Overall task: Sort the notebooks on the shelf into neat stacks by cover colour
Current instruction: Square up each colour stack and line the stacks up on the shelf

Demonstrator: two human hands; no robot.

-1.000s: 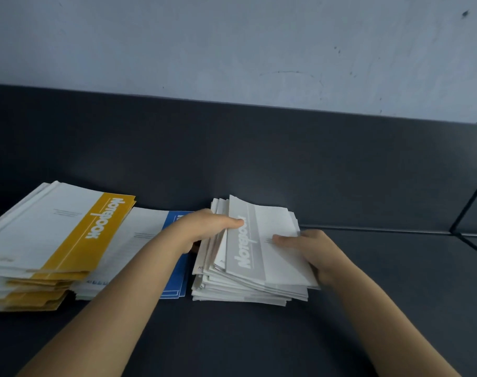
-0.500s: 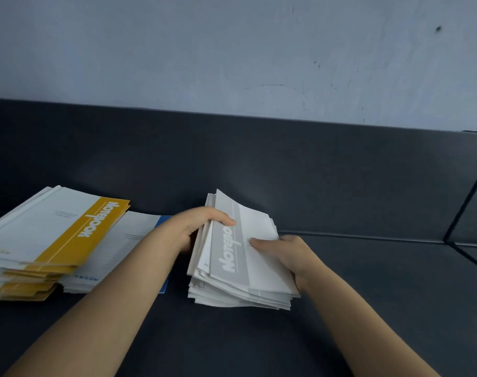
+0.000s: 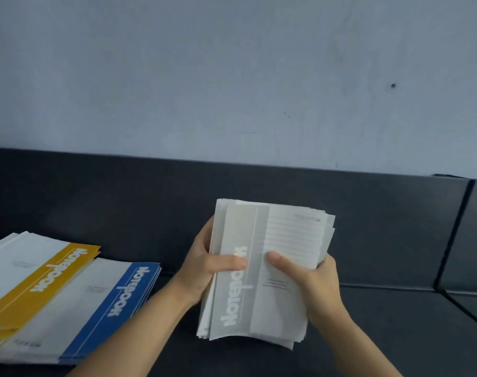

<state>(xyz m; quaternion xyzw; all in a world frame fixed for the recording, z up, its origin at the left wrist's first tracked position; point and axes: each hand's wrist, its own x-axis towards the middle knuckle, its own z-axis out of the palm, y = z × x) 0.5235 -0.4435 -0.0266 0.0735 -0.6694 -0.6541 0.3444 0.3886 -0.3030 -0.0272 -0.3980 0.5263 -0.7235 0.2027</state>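
A stack of grey-banded white notebooks [image 3: 283, 284] is held tilted up off the dark shelf [image 3: 395, 336], its lower edge near the surface. My left hand [image 3: 207, 270] grips its left side, thumb across the top cover. My right hand [image 3: 310, 281] grips the right side, thumb on the cover. At the far left lies a stack of yellow-banded notebooks [image 3: 41, 278]. Beside it, partly under its edge, lies a stack of blue-banded notebooks [image 3: 96, 308].
The shelf's dark back panel [image 3: 123, 200] rises behind the stacks, with a pale wall [image 3: 232, 77] above. A dark divider line [image 3: 452, 235] crosses the shelf at the right.
The grey stack was lying on the shelf; both hands have now lifted and tilted it upright and shifted it right. The camera view has swung, so the yellow and blue stacks sit lower left.
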